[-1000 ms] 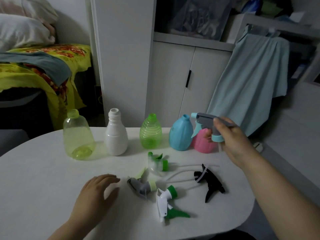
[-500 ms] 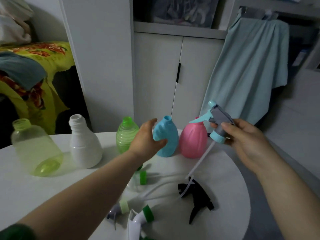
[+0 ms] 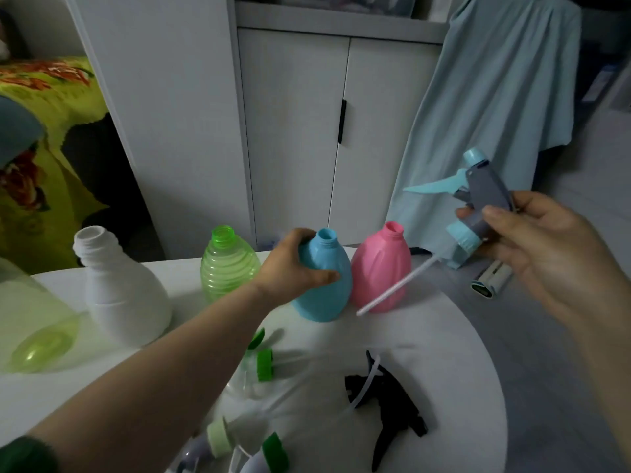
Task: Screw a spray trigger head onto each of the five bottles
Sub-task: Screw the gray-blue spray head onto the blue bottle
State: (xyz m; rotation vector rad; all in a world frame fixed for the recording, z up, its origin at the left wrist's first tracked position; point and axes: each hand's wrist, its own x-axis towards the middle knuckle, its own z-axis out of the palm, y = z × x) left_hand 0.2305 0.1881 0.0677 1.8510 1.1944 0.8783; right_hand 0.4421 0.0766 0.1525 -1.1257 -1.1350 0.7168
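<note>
Five open-necked bottles stand in a row on the white table (image 3: 444, 336): a clear yellow-green bottle (image 3: 30, 319), a white bottle (image 3: 119, 295), a ribbed green bottle (image 3: 227, 264), a blue bottle (image 3: 329, 285) and a pink bottle (image 3: 382, 271). My left hand (image 3: 293, 268) grips the blue bottle around its shoulder. My right hand (image 3: 549, 247) holds a grey and blue trigger head (image 3: 478, 199) in the air, right of the pink bottle. Its white dip tube (image 3: 396, 286) slants down in front of the pink bottle.
Loose trigger heads lie on the near table: a black one (image 3: 389, 407), a clear one with a green collar (image 3: 259, 367), and two more at the bottom edge (image 3: 218, 442). A white cabinet (image 3: 293, 131) and a hanging light-blue cloth (image 3: 495, 97) stand behind.
My left hand rose from the table, reached forward and closed around the blue bottle. My right hand has carried the trigger head up and to the right, tilted.
</note>
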